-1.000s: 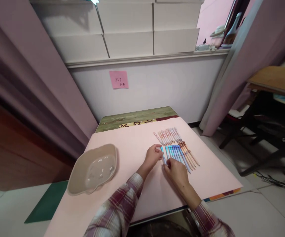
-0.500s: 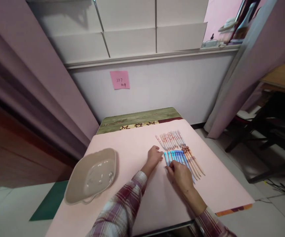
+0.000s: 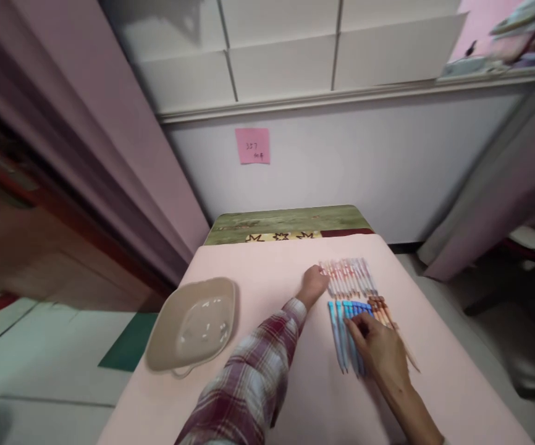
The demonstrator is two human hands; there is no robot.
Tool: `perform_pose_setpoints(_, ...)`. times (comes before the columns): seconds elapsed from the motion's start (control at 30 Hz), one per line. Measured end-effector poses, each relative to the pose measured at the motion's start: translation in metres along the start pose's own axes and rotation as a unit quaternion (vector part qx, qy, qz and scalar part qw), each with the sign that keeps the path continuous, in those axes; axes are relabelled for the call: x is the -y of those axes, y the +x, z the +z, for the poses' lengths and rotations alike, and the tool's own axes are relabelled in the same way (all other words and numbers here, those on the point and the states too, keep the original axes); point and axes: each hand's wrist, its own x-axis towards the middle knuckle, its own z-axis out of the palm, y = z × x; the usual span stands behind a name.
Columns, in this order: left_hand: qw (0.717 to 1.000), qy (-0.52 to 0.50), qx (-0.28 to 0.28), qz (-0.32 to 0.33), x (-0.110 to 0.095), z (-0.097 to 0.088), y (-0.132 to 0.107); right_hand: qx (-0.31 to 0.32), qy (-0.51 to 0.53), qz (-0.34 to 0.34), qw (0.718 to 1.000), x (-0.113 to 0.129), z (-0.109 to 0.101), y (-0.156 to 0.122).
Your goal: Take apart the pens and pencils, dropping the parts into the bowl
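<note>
My left hand is closed at the left end of a row of pale pens, its fingertips on the outermost one. Below them lies a row of blue pens, capped in light to dark blue, side by side with tips toward me. Over these is my right hand, thumb and forefinger pinched together at the upper part of a blue pen; whether it grips one is hidden. Brown-topped, peach-coloured pens lie right of the blue ones, partly covered by my right hand.
A beige basin stands on the left of the pink-covered table. Beyond the table's far end is a white wall with a pink note. Purple curtains hang on both sides.
My left hand has moved from beside the blue pens up to the pale row. The leftmost pale pen, slanted before, now lies closer to the others. The view has turned left.
</note>
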Motion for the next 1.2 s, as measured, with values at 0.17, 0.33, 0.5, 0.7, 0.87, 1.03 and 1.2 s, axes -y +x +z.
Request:
perform_pose_setpoints(0.17, 0.999, -0.004, -0.003, 0.036, -0.004, -0.028, -0.035, 0.014, -0.015, -0.030, 0.999, 0.011, 0.001, 0.006)
perform_pose_setpoints(0.33, 0.965, -0.002, -0.057, 0.258, 0.022, -0.089, -0.136, 0.016, 0.004, -0.082, 0.997, 0.025, 0.007, 0.003)
perform_pose_setpoints(0.5, 0.926, 0.165, -0.240, 0.242, 0.112, -0.152, -0.218, 0.088, 0.058, -0.144, 0.984, 0.058, 0.025, -0.010)
perform_pose_setpoints(0.7, 0.910, 0.359, -0.188, 0.084, 0.200, -0.185, -0.247, 0.150, 0.069, -0.187, 0.968, 0.094, 0.047, -0.024)
perform_pose_setpoints(0.87, 0.887, 0.427, -0.119, 0.127, 0.196, -0.189, -0.252, 0.153, 0.068, -0.186, 0.968, 0.104, 0.053, -0.026)
perform_pose_setpoints(1.03, 0.873, 0.458, -0.106, 0.128, 0.180, -0.198, -0.237, 0.145, 0.064, -0.181, 0.971, 0.108, 0.056, -0.028)
perform_pose_setpoints(1.2, 0.879, 0.449, -0.106, 0.119, 0.176, -0.208, -0.225, 0.144, 0.064, -0.179, 0.971, 0.110, 0.055, -0.027)
